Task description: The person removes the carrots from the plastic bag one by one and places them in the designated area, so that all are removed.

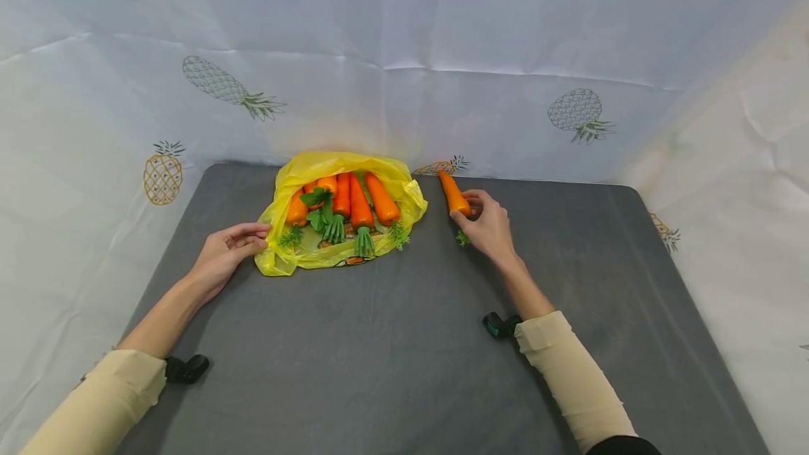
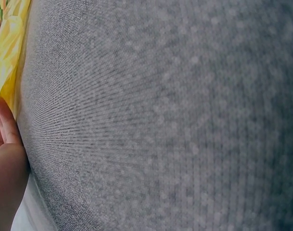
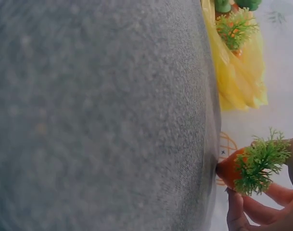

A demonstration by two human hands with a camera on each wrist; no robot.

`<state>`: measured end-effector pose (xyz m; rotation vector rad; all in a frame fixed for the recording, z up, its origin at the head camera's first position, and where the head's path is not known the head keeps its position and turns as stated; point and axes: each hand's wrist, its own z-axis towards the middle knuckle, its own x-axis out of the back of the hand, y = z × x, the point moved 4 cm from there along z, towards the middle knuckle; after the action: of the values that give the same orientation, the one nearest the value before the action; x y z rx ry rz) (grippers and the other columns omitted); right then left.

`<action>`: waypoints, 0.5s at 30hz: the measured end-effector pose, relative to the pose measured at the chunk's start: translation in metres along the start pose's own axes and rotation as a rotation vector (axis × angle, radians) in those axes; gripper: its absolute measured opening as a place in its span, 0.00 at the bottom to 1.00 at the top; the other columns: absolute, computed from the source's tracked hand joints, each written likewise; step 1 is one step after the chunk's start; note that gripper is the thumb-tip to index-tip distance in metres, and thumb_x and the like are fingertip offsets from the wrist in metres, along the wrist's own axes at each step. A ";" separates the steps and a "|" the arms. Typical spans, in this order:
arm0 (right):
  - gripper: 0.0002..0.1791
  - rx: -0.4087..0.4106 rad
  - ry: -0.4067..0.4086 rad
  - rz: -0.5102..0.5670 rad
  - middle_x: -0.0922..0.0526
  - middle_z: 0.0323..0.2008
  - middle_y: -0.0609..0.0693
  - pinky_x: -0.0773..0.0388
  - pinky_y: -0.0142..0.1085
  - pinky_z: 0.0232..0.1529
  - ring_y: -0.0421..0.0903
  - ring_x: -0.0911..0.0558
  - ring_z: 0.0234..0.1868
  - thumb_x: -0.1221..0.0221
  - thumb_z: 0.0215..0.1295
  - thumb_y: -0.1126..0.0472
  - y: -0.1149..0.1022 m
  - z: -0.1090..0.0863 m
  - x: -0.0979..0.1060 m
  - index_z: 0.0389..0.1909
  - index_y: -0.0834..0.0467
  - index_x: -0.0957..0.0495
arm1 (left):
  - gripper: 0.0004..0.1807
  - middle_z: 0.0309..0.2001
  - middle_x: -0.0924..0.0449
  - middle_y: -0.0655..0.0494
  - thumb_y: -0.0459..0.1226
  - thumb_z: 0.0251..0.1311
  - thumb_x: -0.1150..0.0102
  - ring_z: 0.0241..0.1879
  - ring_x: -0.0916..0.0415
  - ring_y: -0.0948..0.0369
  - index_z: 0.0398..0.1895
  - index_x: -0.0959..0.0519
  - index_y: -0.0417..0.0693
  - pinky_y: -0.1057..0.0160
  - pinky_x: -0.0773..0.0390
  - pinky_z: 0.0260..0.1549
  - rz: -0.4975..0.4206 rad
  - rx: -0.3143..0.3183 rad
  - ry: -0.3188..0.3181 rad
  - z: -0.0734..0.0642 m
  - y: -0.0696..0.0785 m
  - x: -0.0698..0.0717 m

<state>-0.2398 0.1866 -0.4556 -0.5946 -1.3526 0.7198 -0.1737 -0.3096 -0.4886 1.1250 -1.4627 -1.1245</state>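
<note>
Yellow plastic forms the crinkled bag [image 1: 274, 262] just to the right of the person's left hand [image 1: 224, 255], whose thumb and fingertips pinch its left edge. Several orange carrots [image 1: 361, 210] with green tops lie inside its wide mouth, between the two hands and nearer the left. The right hand [image 1: 489, 227] holds a lone carrot [image 1: 452, 192] between thumb and fingers, narrow tip pointing away from the person, its feathery green top [image 3: 261, 163] beside the thumb. Grey cloth [image 1: 379, 357] spreads beneath both hands.

A yellow bag [image 1: 316, 259] with orange carrots [image 1: 360, 209] in it lies on the big gray bench [image 1: 379, 357], near its back edge.
</note>
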 end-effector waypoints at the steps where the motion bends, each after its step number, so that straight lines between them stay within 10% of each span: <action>1: 0.27 -0.004 -0.007 -0.008 0.14 0.62 0.68 0.13 0.58 0.57 0.65 0.13 0.57 0.29 0.72 0.57 0.000 0.000 -0.001 0.67 0.63 0.21 | 0.22 0.49 0.14 0.71 0.34 0.77 0.37 0.47 0.16 0.75 0.70 0.23 0.34 0.80 0.18 0.50 -0.004 -0.002 -0.001 0.000 0.000 0.000; 15: 0.30 -0.043 -0.062 -0.053 0.14 0.60 0.67 0.12 0.57 0.54 0.63 0.12 0.52 0.29 0.72 0.54 -0.003 -0.002 -0.008 0.67 0.64 0.25 | 0.24 0.49 0.13 0.70 0.34 0.77 0.35 0.46 0.16 0.75 0.70 0.24 0.30 0.79 0.17 0.49 -0.008 -0.008 -0.011 -0.001 0.002 -0.001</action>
<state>-0.2379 0.1790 -0.4586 -0.5720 -1.4390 0.6726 -0.1729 -0.3088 -0.4868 1.1220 -1.4626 -1.1427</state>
